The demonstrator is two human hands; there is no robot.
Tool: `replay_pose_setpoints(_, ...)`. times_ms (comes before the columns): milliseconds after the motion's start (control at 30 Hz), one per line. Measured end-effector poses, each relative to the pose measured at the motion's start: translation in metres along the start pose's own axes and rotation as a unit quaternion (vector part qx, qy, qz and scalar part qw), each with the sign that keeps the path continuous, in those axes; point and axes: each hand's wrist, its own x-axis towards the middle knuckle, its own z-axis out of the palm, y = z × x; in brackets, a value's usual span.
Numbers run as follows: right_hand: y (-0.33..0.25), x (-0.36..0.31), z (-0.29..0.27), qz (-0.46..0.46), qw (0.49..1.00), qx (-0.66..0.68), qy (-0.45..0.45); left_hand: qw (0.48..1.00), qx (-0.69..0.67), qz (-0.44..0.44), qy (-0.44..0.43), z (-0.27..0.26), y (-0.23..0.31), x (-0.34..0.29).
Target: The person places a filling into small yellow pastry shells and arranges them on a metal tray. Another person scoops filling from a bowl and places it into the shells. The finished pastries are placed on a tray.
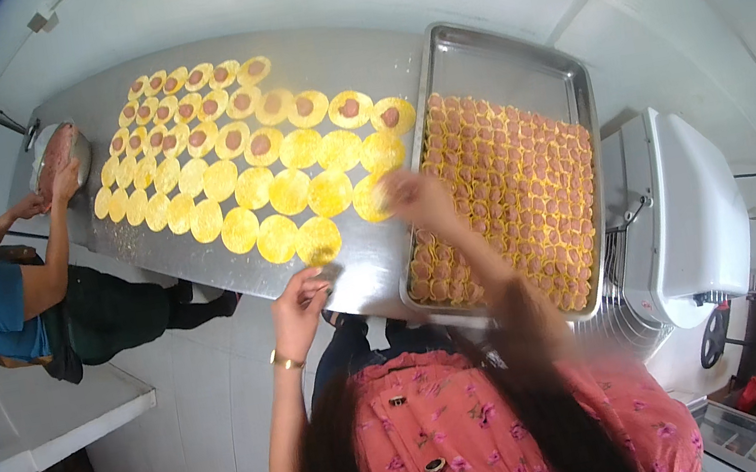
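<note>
Rows of round yellow dough wrappers (289,192) lie flat on a steel table; those toward the far side carry dabs of pink meat filling (265,143). My right hand (417,197), smeared by motion, is over a wrapper at the right end of the rows, beside the tray; its fingers cannot be made out. At the table's near edge, just below the nearest wrapper (317,240), is my left hand (302,301), its fingers curled together. Whether something small is between them is hidden. To the right, a large metal tray (497,41) holds many filled dumplings (513,203) packed in rows.
At the table's left end a co-worker (13,297) in a blue shirt holds a metal bowl (82,165) of pink meat filling. A white machine (689,214) and a wire rack (613,297) stand right of the tray. A white counter (59,419) is at the lower left.
</note>
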Motion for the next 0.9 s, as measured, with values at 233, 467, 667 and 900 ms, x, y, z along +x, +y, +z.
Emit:
replay_pose_setpoints(233, 0.068, 0.174, -0.150, 0.067, 0.949, -0.280, 0.129, 0.993, 0.074, -0.064, 0.070, -0.069, -0.010, -0.036)
replay_pose_setpoints(467, 0.119, 0.207, -0.145, 0.071, 0.907, -0.412, -0.057, 0.985, 0.055, -0.111, 0.124, -0.102, -0.034, -0.084)
replay_pose_setpoints(667, 0.103, 0.200, -0.148, 0.128, 0.931, -0.320, -0.120, 0.982, 0.039, -0.142, 0.119, -0.106, -0.038, -0.085)
replay_pose_setpoints(900, 0.106, 0.201, -0.149, 0.120, 0.943, -0.290, -0.111, 0.987, 0.053, -0.140, 0.065, -0.117, -0.036, -0.056)
